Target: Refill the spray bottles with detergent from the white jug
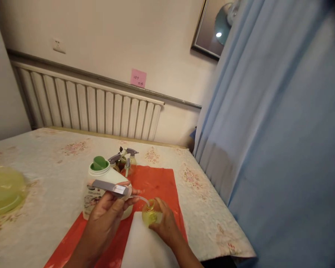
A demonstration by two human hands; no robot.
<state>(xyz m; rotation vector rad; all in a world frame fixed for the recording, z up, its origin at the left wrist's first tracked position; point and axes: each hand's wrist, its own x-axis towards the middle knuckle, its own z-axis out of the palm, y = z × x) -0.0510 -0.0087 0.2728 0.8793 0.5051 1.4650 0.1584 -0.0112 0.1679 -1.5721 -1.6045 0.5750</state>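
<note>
My left hand (110, 212) is closed around a grey spray nozzle (114, 187), held on its side. The nozzle's thin clear tube (142, 198) bends right and down to the mouth of a small yellow see-through bottle (150, 214). I cannot tell how far the tube reaches inside. My right hand (166, 225) grips that bottle from its right side, above a white board (145, 243). Behind my left hand stands a large white jug (107, 178) with a green scoop or cup (99, 163) in its open mouth; the hand hides part of its label.
Several spray bottles (131, 160) stand behind the jug. A red cloth (162, 182) lies under the work, on a floral tablecloth (201, 208). At the left is a yellow-green translucent basin (5, 190). A blue curtain (268, 130) hangs along the right; a radiator (95, 108) lines the wall.
</note>
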